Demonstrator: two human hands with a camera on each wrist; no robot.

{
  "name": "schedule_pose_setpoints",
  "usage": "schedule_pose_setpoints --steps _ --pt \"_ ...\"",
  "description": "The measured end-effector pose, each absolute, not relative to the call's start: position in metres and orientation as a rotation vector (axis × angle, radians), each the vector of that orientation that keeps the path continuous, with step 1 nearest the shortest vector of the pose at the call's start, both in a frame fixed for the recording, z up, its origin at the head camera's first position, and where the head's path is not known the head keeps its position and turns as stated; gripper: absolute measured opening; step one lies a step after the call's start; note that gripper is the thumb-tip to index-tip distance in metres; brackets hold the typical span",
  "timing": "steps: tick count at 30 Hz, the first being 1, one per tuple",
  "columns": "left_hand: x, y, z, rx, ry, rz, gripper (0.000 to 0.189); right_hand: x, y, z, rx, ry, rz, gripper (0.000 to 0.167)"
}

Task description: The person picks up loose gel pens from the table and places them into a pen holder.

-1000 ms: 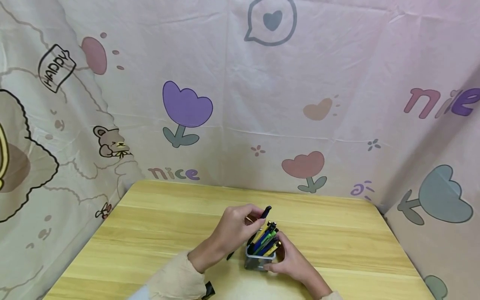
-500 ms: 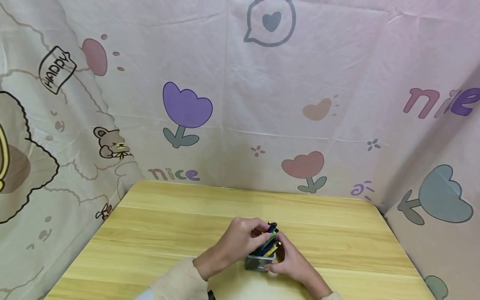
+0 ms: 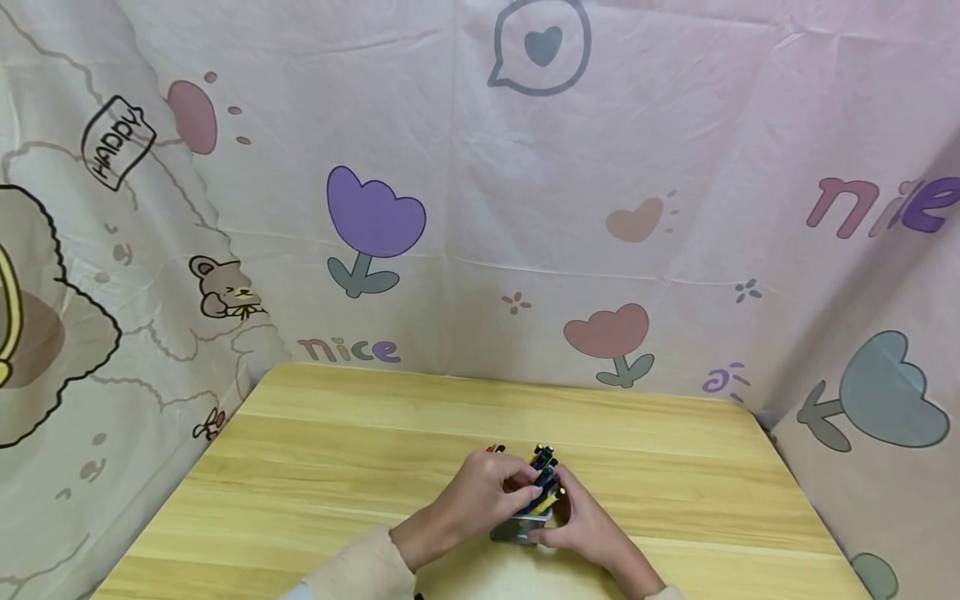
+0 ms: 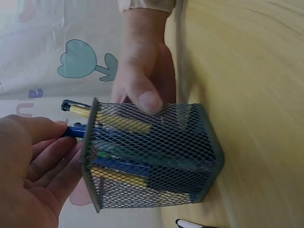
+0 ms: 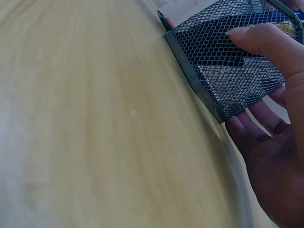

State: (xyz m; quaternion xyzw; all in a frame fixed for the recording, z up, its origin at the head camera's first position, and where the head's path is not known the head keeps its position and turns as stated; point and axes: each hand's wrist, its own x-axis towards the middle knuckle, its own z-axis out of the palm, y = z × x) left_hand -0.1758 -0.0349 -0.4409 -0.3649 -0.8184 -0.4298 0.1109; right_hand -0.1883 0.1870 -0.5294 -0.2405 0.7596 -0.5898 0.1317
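A black mesh pen holder [image 4: 156, 156] stands on the table, filled with several pens. My right hand [image 3: 588, 521] grips its side, with the thumb [image 5: 266, 40] on one mesh wall and fingers beneath the far side. My left hand [image 3: 483, 500] is over the holder's mouth. Its thumb and index finger pinch the end of a blue pen [image 4: 75, 131] whose lower part is inside the holder. A yellow pen [image 4: 80, 110] sticks out beside it, leaning toward the right hand. The left hand hides part of the pens in the head view.
Pen ends with red and black [image 3: 495, 449] show just behind the left hand. In the left wrist view a white-tipped pen [image 4: 187, 223] lies on the wooden table [image 3: 360, 425]. A printed cloth [image 3: 487, 208] hangs along the table's back and sides.
My left hand has come down from a raised black pen to the blue pen in the holder. Red and black pen ends now show behind it. The right hand has kept its grip.
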Motion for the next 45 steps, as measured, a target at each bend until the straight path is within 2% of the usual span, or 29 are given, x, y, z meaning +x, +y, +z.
schedule_pose_setpoints --steps 7,20,30,37,45 --pt "-0.175 -0.034 -0.445 -1.075 -2.492 -1.134 0.005 -0.188 0.185 -0.530 -0.618 2.274 -1.669 0.084" --pt "-0.176 -0.031 -0.450 -1.062 -2.538 -0.906 0.010 -0.187 0.186 -0.531 -0.663 2.276 -1.672 0.080" --pt "-0.180 -0.039 -0.446 -1.093 -2.418 -0.966 0.020 -0.187 0.187 -0.530 -0.619 2.303 -1.634 0.083" --pt "-0.193 -0.051 -0.441 -0.920 -2.404 -1.027 0.019 -0.188 0.186 -0.529 -0.605 2.231 -1.690 0.089" --pt "-0.213 -0.068 -0.450 -0.731 -2.629 -0.939 0.035 -0.187 0.184 -0.529 -0.569 2.231 -1.680 0.091"
